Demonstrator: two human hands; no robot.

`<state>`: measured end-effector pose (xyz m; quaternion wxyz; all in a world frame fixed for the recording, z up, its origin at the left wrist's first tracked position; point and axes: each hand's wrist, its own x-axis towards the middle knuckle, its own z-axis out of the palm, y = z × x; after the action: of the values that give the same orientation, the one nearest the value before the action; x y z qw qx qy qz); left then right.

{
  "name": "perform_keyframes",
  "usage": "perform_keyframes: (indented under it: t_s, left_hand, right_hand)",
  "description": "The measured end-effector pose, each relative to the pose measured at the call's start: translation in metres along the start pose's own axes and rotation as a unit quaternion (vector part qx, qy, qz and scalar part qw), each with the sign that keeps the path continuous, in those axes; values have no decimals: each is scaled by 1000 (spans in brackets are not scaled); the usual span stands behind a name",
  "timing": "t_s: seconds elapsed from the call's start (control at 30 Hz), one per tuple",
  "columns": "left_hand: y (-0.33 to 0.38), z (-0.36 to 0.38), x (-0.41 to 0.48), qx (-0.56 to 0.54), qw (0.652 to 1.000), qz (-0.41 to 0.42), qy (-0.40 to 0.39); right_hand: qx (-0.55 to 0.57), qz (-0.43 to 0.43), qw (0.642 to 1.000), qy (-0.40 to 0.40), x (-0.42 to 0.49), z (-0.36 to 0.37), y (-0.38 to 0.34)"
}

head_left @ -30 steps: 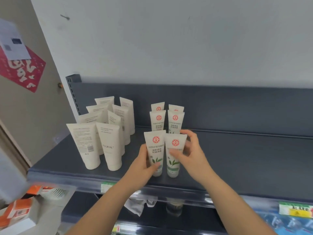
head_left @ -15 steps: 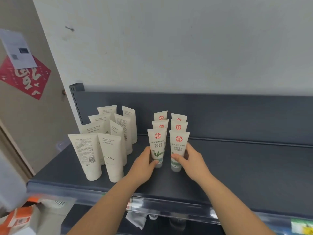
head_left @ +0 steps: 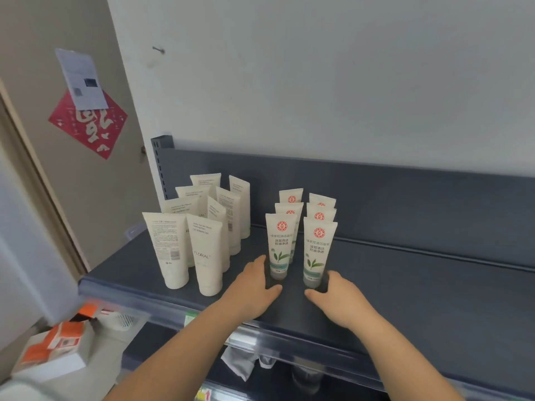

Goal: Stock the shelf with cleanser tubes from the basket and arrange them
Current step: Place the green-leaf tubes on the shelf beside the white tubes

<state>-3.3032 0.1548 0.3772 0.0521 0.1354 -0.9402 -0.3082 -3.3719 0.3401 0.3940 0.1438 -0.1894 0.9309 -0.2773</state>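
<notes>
Dark grey metal shelf, right of cream plastic tubes: left hand and right hand each lightly grasp the cap end of one of the front two white leaf-printed cleanser tubes, apparently squaring them with the rows behind.

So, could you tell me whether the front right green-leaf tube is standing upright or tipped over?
Upright: the front right tube stands cap-down on the shelf, the right hand round its base.
</notes>
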Motion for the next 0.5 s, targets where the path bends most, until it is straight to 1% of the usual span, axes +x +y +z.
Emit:
perform_keyframes:
  t_s: [0.1, 0.2, 0.33, 0.5]
  left_hand:
    - [-3, -3, -23, 87, 996, 5, -1]
    - [-8, -9, -48, 142, 989, 25, 21]
    - [-26, -21, -82, 149, 986, 8, 69]
    - [-73, -51, -125, 185, 975, -26, 118]
  right_hand:
    - [-92, 5, 995, -35, -11, 2, -3]
    - [-152, -24, 986, -65, -18, 10, -8]
    - [-179, -81, 977, -87, -25, 24, -28]
    - [-211, -177, 956, -101, -36, 53, -81]
